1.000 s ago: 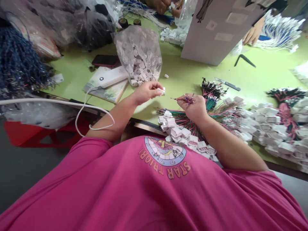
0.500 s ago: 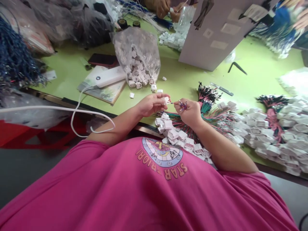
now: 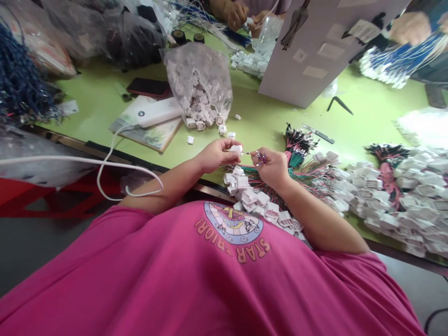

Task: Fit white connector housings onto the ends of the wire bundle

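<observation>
My left hand (image 3: 219,155) pinches a white plastic connector housing (image 3: 236,149) between thumb and fingers. Facing it, my right hand (image 3: 273,169) is closed on several thin wires (image 3: 261,158) with purple and metallic ends; one tip points at the housing, and I cannot tell whether it has entered. Below my hands lies a row of white connectors (image 3: 249,196) on wires. Beside my right hand sits a tied wire bundle (image 3: 299,142) with black ends and pink and green wires.
A clear bag (image 3: 199,84) of loose white housings lies behind my hands. Left of it are a white power bank (image 3: 159,112) with a cable and a dark phone (image 3: 149,87). A grey panel (image 3: 304,65), a blade (image 3: 318,133) and more connectors (image 3: 420,200) are to the right. Other people's hands (image 3: 238,16) work across the table.
The housing in my left hand has turned slightly, and my two hands remain close together. The view has shifted a little. At the far right, another person's hand has moved over blue wires.
</observation>
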`<state>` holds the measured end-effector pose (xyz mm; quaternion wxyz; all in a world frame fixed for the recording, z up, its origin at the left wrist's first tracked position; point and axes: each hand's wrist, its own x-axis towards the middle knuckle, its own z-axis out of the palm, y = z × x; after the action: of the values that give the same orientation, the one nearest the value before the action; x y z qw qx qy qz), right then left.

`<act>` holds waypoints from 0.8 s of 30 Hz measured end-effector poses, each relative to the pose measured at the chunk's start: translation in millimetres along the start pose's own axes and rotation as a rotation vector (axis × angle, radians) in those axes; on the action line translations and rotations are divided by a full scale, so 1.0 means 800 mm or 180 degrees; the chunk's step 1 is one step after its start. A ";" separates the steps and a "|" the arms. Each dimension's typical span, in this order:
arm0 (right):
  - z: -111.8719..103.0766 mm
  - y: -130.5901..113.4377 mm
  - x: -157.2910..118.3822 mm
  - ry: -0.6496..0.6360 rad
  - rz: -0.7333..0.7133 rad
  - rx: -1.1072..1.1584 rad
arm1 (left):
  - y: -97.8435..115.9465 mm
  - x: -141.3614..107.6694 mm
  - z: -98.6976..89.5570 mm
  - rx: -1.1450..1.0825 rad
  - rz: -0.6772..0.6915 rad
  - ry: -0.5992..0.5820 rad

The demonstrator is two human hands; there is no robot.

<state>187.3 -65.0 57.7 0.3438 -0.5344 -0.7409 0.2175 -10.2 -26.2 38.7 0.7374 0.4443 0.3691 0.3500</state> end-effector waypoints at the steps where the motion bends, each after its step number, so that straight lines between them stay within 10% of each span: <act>1: 0.000 0.000 0.000 -0.0013 -0.0002 -0.0041 | 0.000 0.000 0.000 0.0047 0.0023 0.0047; 19: -0.002 -0.001 0.010 -0.0546 0.0373 0.0359 | -0.003 0.003 0.011 0.1426 0.0544 0.0111; 24: -0.024 0.009 0.043 -0.0865 0.1113 0.1175 | 0.004 -0.023 0.003 0.2635 0.1038 -0.0717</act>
<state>199.5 -31.4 75.2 0.2902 -0.5484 -0.6246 0.4743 -17.6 -41.2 46.6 0.4686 0.7892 0.3207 0.2340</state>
